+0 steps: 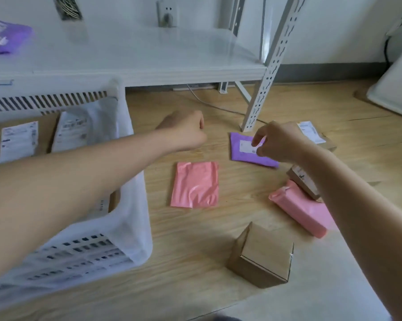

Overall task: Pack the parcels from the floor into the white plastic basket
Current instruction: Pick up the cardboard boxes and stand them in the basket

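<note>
The white plastic basket (135, 228) stands on the floor at the left, holding brown boxes and a white mailer with labels. A purple parcel (241, 154) with a white label lies flat on the wood floor. My right hand (276, 142) hovers just over it, fingers curled, holding nothing. My left hand (186, 130) reaches past the basket's corner above bare floor, fingers curled, empty. A flat pink parcel (195, 184) lies nearer me. A padded pink parcel (299, 209) and a small brown box (262, 256) lie to the right.
A white metal shelf (149, 66) stands behind, its perforated leg (262, 89) just beyond the purple parcel, with a cable on the floor. Another purple parcel (5, 35) lies on the shelf. More brown labelled parcels (311, 135) sit behind my right hand. A white appliance (396, 89) is at far right.
</note>
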Available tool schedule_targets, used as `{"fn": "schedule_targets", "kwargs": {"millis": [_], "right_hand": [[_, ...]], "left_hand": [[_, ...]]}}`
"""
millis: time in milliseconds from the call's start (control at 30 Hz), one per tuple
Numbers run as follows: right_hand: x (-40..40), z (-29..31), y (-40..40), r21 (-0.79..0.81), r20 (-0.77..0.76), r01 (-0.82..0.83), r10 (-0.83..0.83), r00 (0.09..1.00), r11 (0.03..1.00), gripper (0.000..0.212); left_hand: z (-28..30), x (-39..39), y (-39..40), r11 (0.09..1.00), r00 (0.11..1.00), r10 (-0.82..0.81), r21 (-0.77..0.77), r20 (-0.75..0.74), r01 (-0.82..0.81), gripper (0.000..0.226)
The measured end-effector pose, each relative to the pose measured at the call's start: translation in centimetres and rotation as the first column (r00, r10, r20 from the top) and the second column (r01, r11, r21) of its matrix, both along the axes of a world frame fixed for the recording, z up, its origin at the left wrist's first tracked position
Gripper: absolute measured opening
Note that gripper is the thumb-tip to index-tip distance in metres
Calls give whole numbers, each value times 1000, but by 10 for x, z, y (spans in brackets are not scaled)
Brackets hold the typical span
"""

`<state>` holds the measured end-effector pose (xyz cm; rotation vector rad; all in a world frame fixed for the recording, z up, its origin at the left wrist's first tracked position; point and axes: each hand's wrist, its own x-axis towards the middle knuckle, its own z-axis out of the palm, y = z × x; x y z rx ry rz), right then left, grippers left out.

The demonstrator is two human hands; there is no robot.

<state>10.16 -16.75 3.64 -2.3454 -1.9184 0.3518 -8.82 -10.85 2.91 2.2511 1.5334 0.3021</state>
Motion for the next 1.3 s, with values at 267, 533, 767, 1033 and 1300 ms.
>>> {"fn": "schedule_targets", "kwargs": {"millis": [267,533,767,1033,1300], "right_hand": [[91,-90,-69,-200,-200,149,-189,962,968,27],[104,-193,-121,-730,-558,325,-799,225,601,55],[96,-213,-112,-827,-539,264,-834,-121,497,52],[71,-169,-75,-644,-734,341,-679,-21,685,34],[19,-96,-36,-368,-891,355,-435,130,860,64]], "left_hand": [[-105,103,-45,942,988,-78,-334,-134,29,28],[-178,129,-92,552,982,167,-817,-88,-168,56],[-177,130,-103,211,945,323,-968,-62,-136,32],[-133,98,-72,439,877,439,-898,196,-19,12],[-55,46,-36,717,829,314,-689,462,112,24]]}}
